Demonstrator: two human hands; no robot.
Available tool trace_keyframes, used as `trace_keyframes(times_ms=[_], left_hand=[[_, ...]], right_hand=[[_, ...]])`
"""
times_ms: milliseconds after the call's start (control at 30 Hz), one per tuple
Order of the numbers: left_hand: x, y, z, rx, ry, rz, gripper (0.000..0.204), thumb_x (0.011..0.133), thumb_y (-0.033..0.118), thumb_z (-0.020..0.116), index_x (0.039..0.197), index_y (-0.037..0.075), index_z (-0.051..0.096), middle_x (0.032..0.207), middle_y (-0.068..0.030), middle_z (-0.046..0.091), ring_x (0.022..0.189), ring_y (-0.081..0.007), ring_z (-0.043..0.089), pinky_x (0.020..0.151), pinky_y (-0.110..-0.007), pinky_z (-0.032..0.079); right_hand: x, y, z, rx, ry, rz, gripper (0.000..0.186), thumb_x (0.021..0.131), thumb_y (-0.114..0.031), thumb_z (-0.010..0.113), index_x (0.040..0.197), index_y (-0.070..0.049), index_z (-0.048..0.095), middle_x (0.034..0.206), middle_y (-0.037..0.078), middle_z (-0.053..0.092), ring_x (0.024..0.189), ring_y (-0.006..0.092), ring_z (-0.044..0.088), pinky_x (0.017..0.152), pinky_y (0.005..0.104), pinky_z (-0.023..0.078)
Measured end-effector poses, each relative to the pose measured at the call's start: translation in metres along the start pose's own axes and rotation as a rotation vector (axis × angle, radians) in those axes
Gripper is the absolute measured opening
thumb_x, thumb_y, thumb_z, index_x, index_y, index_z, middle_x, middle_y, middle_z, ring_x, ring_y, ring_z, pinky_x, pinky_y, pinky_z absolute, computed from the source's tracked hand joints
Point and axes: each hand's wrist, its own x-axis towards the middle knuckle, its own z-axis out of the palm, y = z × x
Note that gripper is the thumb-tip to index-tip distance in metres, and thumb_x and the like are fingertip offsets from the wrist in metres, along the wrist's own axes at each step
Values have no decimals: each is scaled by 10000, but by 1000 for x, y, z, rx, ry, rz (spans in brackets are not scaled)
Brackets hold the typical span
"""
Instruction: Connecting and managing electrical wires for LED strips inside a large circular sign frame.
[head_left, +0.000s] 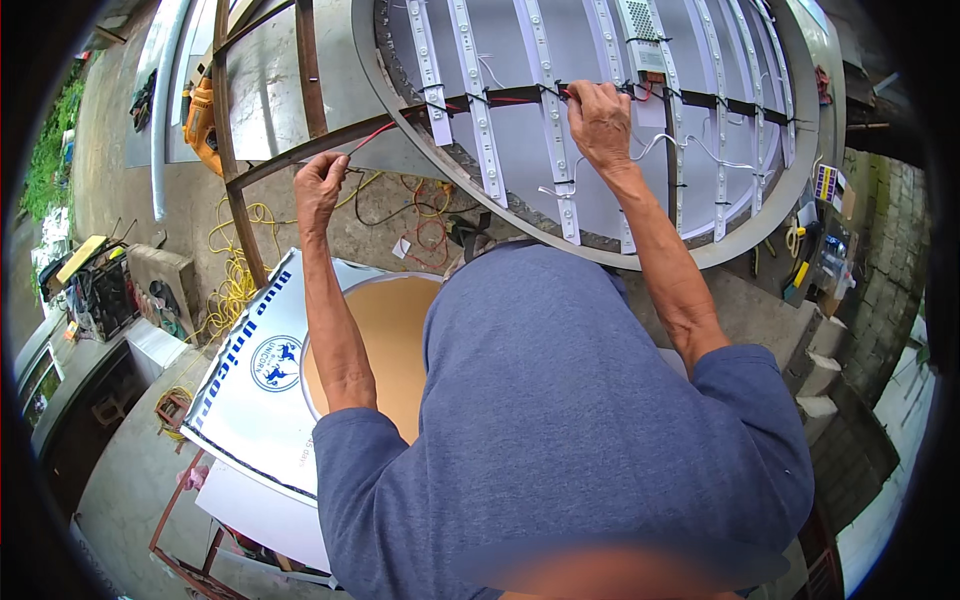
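Pinching a red wire (374, 135) in the left hand (320, 188), toward ten o'clock in view, with thumb and fingers closed, apparently to take slack out of the run. Bunching the right hand (603, 122) over the dark crossbar (512, 97), toward one o'clock, with fingertips curled down beside the wire; cannot tell the exact grip, hidden behind the knuckles. Probably steadying the wire there, well apart from the left pinch, to control both ends of the stretch.

Leading from the left hand toward two o'clock, meeting the crossbar at the rim of the round frame (818, 100), then following the bar toward three. Likely laid along the bar for support.

Set side by side across the bar inside the frame: light strips (543, 65), fastened with black ties, seemingly to hold their spacing. Mounted just past the right hand, toward its one o'clock: a perforated metal box (642, 35), perhaps placed there to be near the wiring. Looped farther toward three: white wires (720, 160).

Resting out at ten o'clock, beside the rusty bar (222, 110): an orange drill (203, 118), perhaps left within reach. Coiled loosely at nine: yellow cord (235, 290).
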Motion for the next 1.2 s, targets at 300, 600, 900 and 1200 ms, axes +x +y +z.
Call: trace_keyframes(times_ms=[300,600,900,1200], left_hand=[[0,-5,-27,36,57,78,115,958,134,718,989,25,734,792,10,687,682,-56,599,614,-219,485],[0,-5,-23,104,103,32,123,946,155,735,986,40,742,823,19,700,721,-61,612,670,-223,499],[-11,0,-35,129,161,115,89,943,116,731,1002,49,742,873,6,717,815,-63,651,726,-218,510],[5,9,-7,37,-168,-197,310,993,287,684,1172,41,745,804,-34,692,689,-69,612,602,-237,490]], right_hand=[[8,4,-4,254,113,108,83,903,-47,672,985,-50,685,897,92,655,823,305,668,721,404,532],[-24,-1,-15,182,-53,81,261,912,-59,641,1162,-117,683,940,90,650,769,308,689,654,406,569],[-18,-4,6,171,-74,101,254,927,-62,631,1180,-45,658,959,118,661,790,318,684,680,413,558],[-23,-16,6,176,-53,100,328,898,16,596,1220,3,653,1095,162,638,917,336,676,791,411,564]])
